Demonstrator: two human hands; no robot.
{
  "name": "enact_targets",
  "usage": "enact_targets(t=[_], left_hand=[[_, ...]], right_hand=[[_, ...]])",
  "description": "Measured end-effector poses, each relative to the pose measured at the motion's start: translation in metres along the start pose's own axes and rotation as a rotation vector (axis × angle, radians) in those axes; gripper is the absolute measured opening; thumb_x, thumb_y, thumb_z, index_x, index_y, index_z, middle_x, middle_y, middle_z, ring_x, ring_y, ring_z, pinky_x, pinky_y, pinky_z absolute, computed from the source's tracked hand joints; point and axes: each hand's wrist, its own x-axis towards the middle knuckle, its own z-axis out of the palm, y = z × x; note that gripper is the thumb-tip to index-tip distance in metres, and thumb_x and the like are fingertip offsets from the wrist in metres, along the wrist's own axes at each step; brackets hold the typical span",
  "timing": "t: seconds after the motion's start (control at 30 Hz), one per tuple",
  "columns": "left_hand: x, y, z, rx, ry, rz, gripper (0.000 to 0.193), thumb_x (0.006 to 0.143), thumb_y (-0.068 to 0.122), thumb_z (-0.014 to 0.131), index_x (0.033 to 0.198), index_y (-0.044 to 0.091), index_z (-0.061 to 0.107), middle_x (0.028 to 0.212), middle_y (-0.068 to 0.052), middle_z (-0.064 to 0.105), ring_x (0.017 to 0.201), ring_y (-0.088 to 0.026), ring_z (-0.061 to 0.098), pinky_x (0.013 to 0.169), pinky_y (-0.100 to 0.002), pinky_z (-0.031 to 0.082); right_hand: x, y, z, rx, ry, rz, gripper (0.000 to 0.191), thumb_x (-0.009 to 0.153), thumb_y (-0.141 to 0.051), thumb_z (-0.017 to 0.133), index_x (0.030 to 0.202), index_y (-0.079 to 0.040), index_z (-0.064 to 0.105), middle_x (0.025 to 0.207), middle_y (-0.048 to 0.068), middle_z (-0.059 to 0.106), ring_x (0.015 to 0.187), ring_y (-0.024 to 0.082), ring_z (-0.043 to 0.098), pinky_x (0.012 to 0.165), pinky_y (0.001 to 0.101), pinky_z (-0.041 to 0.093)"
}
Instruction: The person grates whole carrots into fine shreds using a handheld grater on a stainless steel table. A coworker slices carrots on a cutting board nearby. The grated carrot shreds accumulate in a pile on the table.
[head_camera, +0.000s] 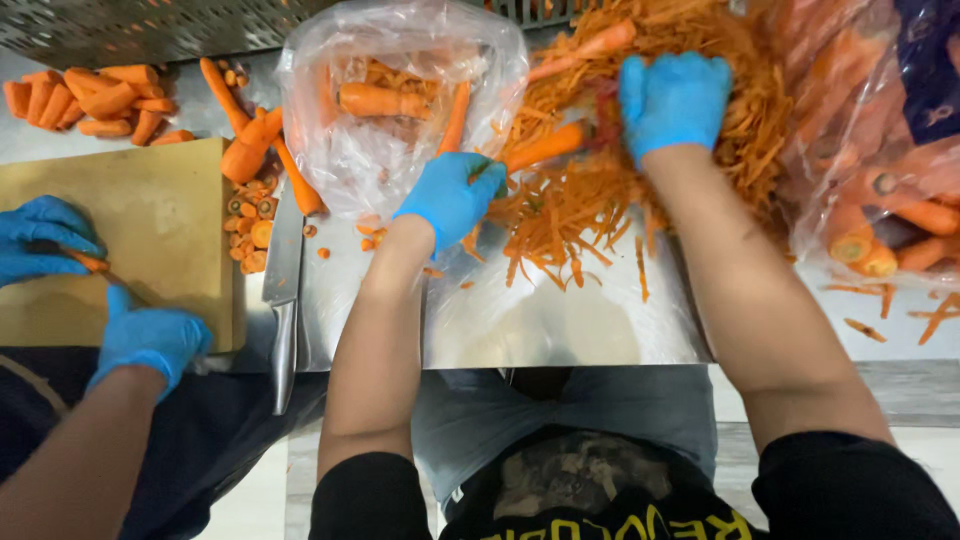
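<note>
My left hand (452, 194), in a blue glove, grips the near end of a long carrot (545, 147) that points up and to the right over the steel table (540, 320). My right hand (674, 98), also gloved in blue, is closed on a peeler with a red part (607, 112) showing beside it, over the carrot's far end. A big heap of orange carrot peelings (610, 190) lies under and around both hands.
A clear plastic bag with carrots (395, 100) sits at the left of my hands, another bag of carrots (880, 200) at the right. A co-worker's gloved hands (150, 335) work at a wooden cutting board (130, 230); a knife (283, 290) lies beside it, peeled carrots (95, 100) behind.
</note>
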Motion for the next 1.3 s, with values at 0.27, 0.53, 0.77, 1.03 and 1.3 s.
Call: enact_targets(t=[0.27,0.53,0.77,1.03,1.3], left_hand=[[0.002,-0.001,0.009,0.137,0.038,0.027,0.034,0.095,0.037,0.060,0.104,0.008,0.076,0.094,-0.022,0.074,0.085,-0.038,0.071,0.079,-0.045,0.055],[0.000,0.001,0.017,0.420,0.185,0.143,0.032,0.092,0.040,0.061,0.093,0.011,0.074,0.092,-0.018,0.074,0.086,-0.042,0.069,0.078,-0.052,0.054],[-0.003,0.011,0.007,0.434,0.203,-0.034,0.035,0.085,0.047,0.062,0.085,0.014,0.075,0.085,-0.018,0.073,0.080,-0.041,0.070,0.074,-0.052,0.055],[-0.003,0.006,0.015,0.498,0.222,0.026,0.036,0.087,0.048,0.063,0.081,0.014,0.075,0.081,-0.018,0.072,0.076,-0.041,0.069,0.071,-0.053,0.055],[-0.004,0.005,0.018,0.528,0.312,0.191,0.033,0.086,0.044,0.068,0.077,0.012,0.071,0.072,-0.018,0.070,0.068,-0.041,0.068,0.065,-0.053,0.055]], right_hand=[[-0.002,0.002,0.016,0.043,-0.039,-0.055,0.059,0.116,-0.040,0.040,0.074,-0.010,0.069,0.079,0.014,0.070,0.078,0.035,0.063,0.076,0.0497,0.042],[-0.012,-0.008,0.012,0.204,-0.010,-0.161,0.055,0.115,-0.037,0.042,0.075,-0.012,0.070,0.081,0.012,0.069,0.081,0.036,0.063,0.078,0.0506,0.043],[0.005,0.003,0.004,0.000,-0.069,-0.032,0.056,0.117,-0.038,0.041,0.076,-0.012,0.068,0.081,0.015,0.070,0.074,0.037,0.065,0.069,0.0509,0.044],[-0.008,-0.016,0.003,-0.022,-0.096,-0.207,0.042,0.108,-0.032,0.041,0.085,-0.015,0.072,0.078,0.013,0.072,0.074,0.035,0.066,0.070,0.0512,0.043],[0.008,0.011,0.016,0.028,-0.136,0.000,0.063,0.115,-0.042,0.037,0.074,-0.009,0.072,0.080,0.017,0.072,0.075,0.038,0.065,0.079,0.0521,0.044]])
